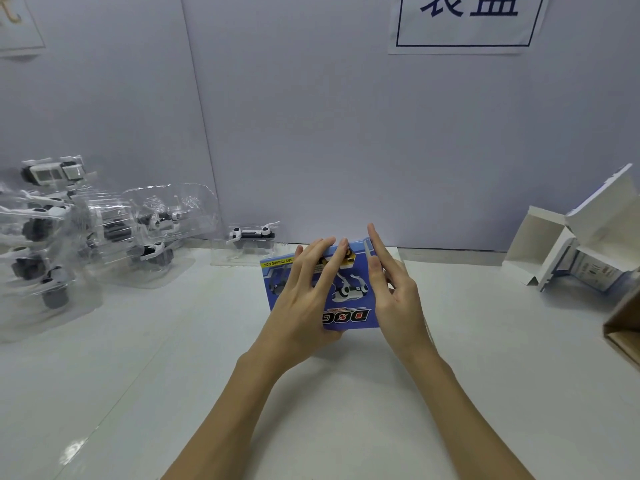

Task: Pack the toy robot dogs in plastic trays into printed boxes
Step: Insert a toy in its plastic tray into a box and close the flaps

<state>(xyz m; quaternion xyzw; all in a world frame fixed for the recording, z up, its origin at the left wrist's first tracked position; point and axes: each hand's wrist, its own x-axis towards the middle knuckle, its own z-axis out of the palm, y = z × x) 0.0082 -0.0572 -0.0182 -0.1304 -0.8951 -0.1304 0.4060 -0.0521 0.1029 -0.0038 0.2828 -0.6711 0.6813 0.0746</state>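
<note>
A blue printed box [349,306] with a robot dog picture and the word "DOG" sits in the middle of the white table [311,410], its print upside down to me. My left hand [304,296] lies across the box's front with straight, spread fingers; its thumb is hidden. My right hand [394,296] presses against the box's right side, fingers straight and pointing away from me. One toy robot dog in a clear plastic tray [251,239] stands just behind the box by the wall. A pile of clear trays with more toy dogs [114,233] fills the far left.
Unfolded printed boxes with open white flaps [588,244] stand at the far right by the wall. A brown cardboard carton's corner [623,327] juts in at the right edge. A grey partition wall with a paper sign [467,22] closes the back.
</note>
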